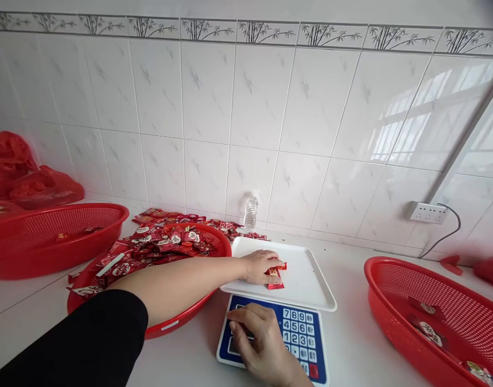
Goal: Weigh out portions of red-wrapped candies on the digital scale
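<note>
My left hand [260, 267] reaches across a red basket [161, 328] to the white tray [311, 287] of a weighing scale. Its fingers are closed on a small red snack packet [275, 280] lying on the tray. My right hand [262, 341] is over the blue keypad panel [319, 322] of the scale, hiding much of its display. The thumb and index finger are curled together, with nothing visible between them. Heaped in the basket beneath my left forearm are many red snack packets [165, 239].
A red basket [121, 220] with a few packets stands at left, near red plastic bags [48, 188]. Another red basket [375, 306] at right holds several packets. Behind the tray are a clear bottle [251, 212] and loose packets. A power socket [428, 213] with a cable is on the tiled wall.
</note>
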The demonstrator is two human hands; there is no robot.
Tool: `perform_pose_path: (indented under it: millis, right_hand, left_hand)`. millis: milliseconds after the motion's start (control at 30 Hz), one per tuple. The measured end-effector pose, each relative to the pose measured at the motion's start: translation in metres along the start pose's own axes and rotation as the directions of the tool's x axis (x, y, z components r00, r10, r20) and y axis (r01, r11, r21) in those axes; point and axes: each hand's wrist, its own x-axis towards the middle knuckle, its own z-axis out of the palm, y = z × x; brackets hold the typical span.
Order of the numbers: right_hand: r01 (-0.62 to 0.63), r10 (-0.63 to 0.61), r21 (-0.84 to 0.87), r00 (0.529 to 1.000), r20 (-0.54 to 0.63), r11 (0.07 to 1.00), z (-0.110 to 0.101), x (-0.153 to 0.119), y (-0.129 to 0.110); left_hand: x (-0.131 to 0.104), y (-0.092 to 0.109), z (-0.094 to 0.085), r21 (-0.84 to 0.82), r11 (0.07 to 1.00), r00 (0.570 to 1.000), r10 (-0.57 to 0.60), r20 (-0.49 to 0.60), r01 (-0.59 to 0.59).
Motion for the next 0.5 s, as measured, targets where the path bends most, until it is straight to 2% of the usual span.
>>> perform_pose_path:
  millis: [67,133,200,267,300,367,433,500]
  right_hand:
    - [-0.018,0.018,-0.002,1.0,0.003,1.0,0.0,-0.001,0.001]
    - [-0.036,0.037,-0.004,0.999,0.011,0.999,0.001,-0.003,0.002]
    - [-0.037,0.037,-0.002,0.999,0.021,0.999,0.0,-0.004,0.003]
    - [-0.023,0.023,-0.005,0.999,0.023,1.0,0.0,-0.005,0.002]
    - [-0.015,0.015,-0.006,1.0,0.023,1.0,0.0,-0.006,0.002]
    - [-0.003,0.003,0.003,1.0,0.025,1.0,0.0,-0.006,0.0]
    - [-0.003,0.002,0.019,0.999,0.033,1.0,-0.001,-0.005,-0.001]
    - [-0.012,0.011,0.026,0.999,0.04,1.0,-0.001,-0.004,-0.002]
  left_hand:
    - [0.001,-0.005,-0.007,-0.048,0.999,0.998,0.008,-0.062,-0.011]
    - [0.0,-0.014,-0.023,-0.081,0.996,0.984,-0.041,-0.171,0.027]
    - [-0.009,-0.026,-0.044,-0.111,0.979,0.947,-0.196,-0.255,0.173]
    - [-0.027,-0.041,-0.065,-0.128,0.91,0.872,-0.413,-0.262,0.393]
    - [-0.038,-0.048,-0.073,-0.115,0.864,0.834,-0.503,-0.227,0.49]
    - [-0.061,-0.06,-0.08,-0.049,0.803,0.802,-0.595,-0.047,0.594]
    - [-0.081,-0.069,-0.076,0.032,0.798,0.782,-0.597,0.177,0.602]
    - [-0.093,-0.075,-0.062,0.097,0.795,0.753,-0.6,0.271,0.598]
